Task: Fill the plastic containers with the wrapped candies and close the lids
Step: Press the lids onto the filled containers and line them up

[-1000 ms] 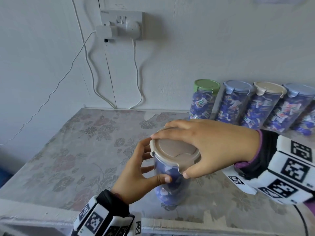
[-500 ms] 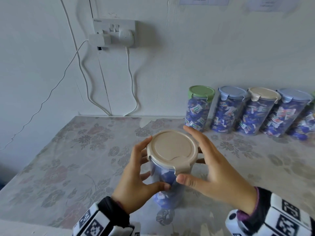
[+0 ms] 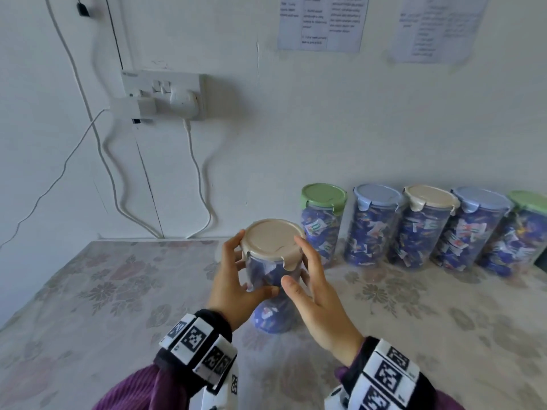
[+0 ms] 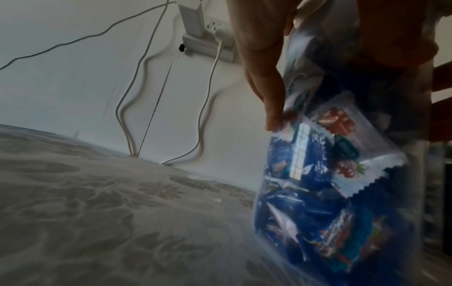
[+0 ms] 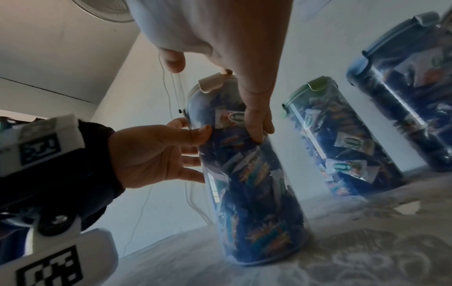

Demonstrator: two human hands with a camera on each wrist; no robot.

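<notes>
A clear plastic container [image 3: 268, 291] packed with blue wrapped candies stands on the flowered tablecloth, its beige lid [image 3: 272, 242] on top. My left hand [image 3: 236, 276] grips its left side, thumb across the front. My right hand [image 3: 307, 279] lies against its right side with straight fingers, thumb out in front. In the right wrist view, the right hand's fingers [image 5: 257, 123] run down the container [image 5: 257, 193] wall while the left hand [image 5: 159, 154] wraps it. The left wrist view shows left fingers [image 4: 264, 81] on the container [image 4: 330, 193].
Several lidded, candy-filled containers line the back wall: green lid [image 3: 323, 196], blue [image 3: 377, 198], beige [image 3: 429, 199], blue [image 3: 479, 201], green [image 3: 529, 204]. A wall socket [image 3: 165, 93] with white cables [image 3: 201, 187] hangs at the left. Bare tablecloth [image 3: 103, 291] stretches left.
My right hand has come off the top of the lid and dropped to the container's right side. The container has moved back, closer to the row of filled ones.
</notes>
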